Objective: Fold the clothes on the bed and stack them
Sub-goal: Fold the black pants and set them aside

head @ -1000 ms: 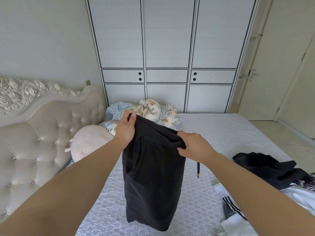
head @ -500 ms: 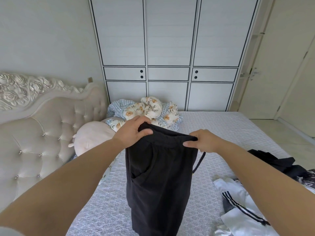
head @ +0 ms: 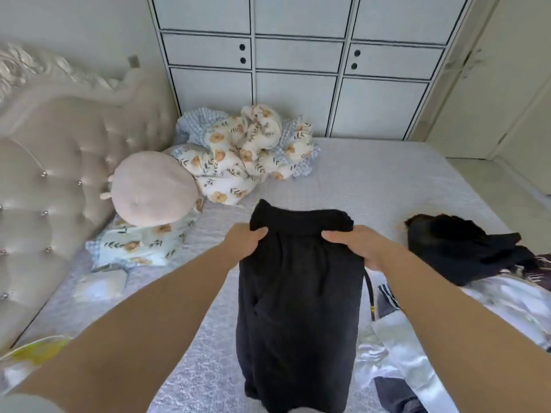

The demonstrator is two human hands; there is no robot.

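Two bare hands hold one pair of black soft-fabric shorts (head: pixel 298 308) by the waistband: the left hand (head: pixel 246 244) has its fingers curled round the waistband's left corner, and the right hand (head: pixel 354 248) pinches the opposite corner. Below the grip the shorts, already doubled leg upon leg, trail toward the viewer over the pale grey quilted bed (head: pixel 372 180), apparently resting on it. A dark drawcord (head: pixel 370 296) dangles just under the right hand. To do this step well, the hands would best keep the waistband taut and level, lay the cloth flat without slack, tuck the cord inside, then fold waistband to hem. Right of the grip lie a crumpled black garment (head: pixel 465 245) and a white garment with dark stripes (head: pixel 387 293), both unfolded.
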